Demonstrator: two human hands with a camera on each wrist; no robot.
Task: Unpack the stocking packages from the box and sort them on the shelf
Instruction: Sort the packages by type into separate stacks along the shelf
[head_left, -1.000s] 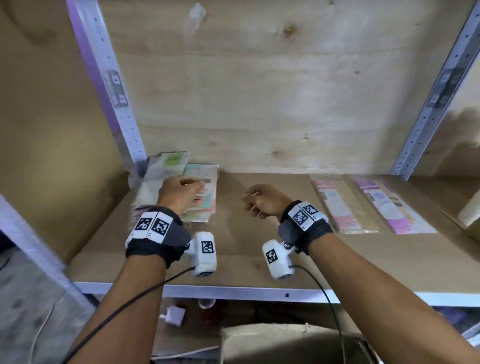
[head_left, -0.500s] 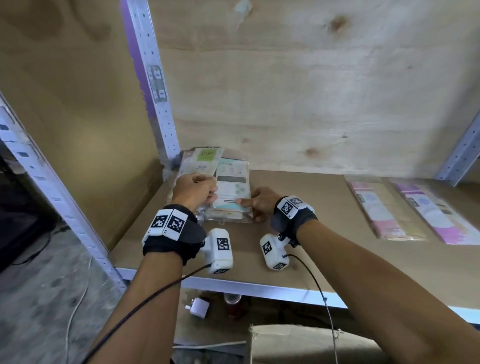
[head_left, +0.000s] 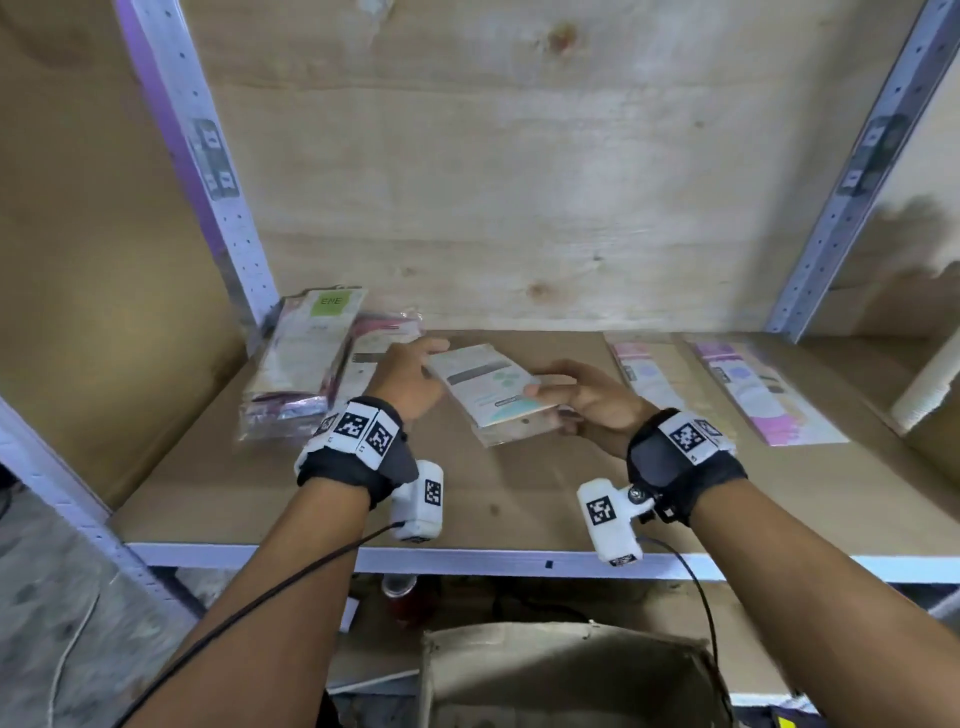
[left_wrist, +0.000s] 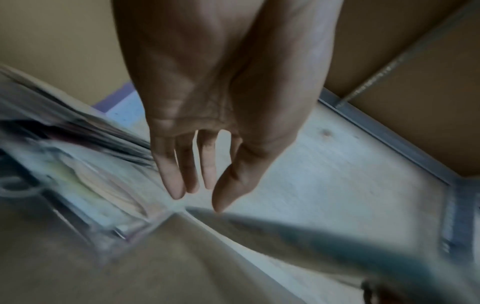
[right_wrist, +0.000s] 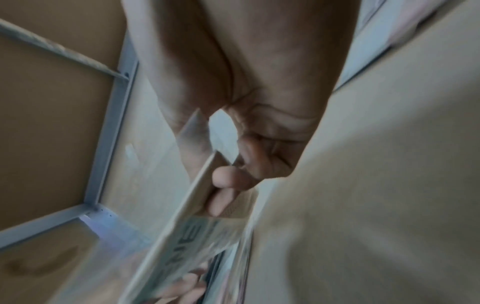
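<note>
Two bare hands work above a brown shelf board (head_left: 519, 499). Below its front edge sits an open cardboard box (head_left: 566, 675). The right hand (head_left: 592, 400) pinches a flat stocking package (head_left: 488, 387), pale with mint print, thumb on top and fingers curled beneath. The left hand (head_left: 410, 376) has relaxed, straight fingers by the package's far corner. A stack of packages (head_left: 311, 358) lies just left.

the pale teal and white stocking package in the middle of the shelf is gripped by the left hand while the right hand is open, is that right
Wrong hands. The right hand grips the pale teal and white stocking package, fingers curled round it in the right wrist view. The left hand is open, fingers straight, in the left wrist view.
</note>
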